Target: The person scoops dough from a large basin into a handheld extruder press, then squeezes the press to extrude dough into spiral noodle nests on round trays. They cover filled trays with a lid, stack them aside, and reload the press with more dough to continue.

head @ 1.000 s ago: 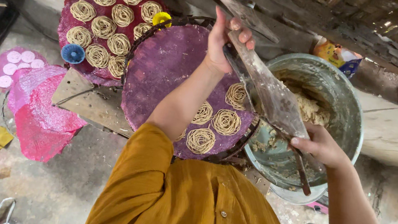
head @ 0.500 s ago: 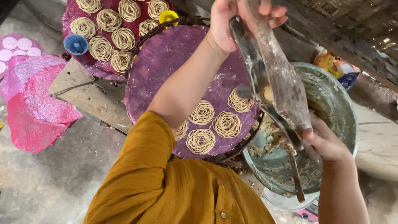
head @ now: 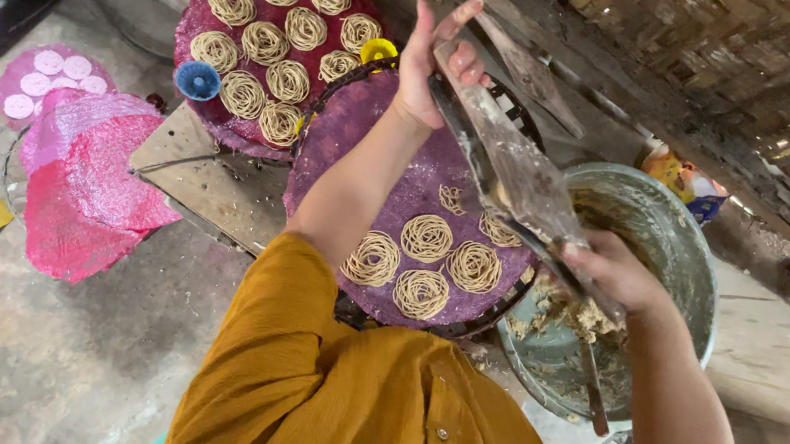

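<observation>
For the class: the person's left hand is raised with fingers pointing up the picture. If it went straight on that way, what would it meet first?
Probably the wooden beam just beyond the left hand; depth is unclear, so it might pass above it.

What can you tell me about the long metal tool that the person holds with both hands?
The long metal tool is flat and grey, smeared with pale dough. It slants from upper left to lower right, above the purple round tray and the metal basin. The left hand grips its upper end, fingers partly spread; the right hand closes on its lower end, where dough clings. A thin handle hangs below into the basin.
</observation>
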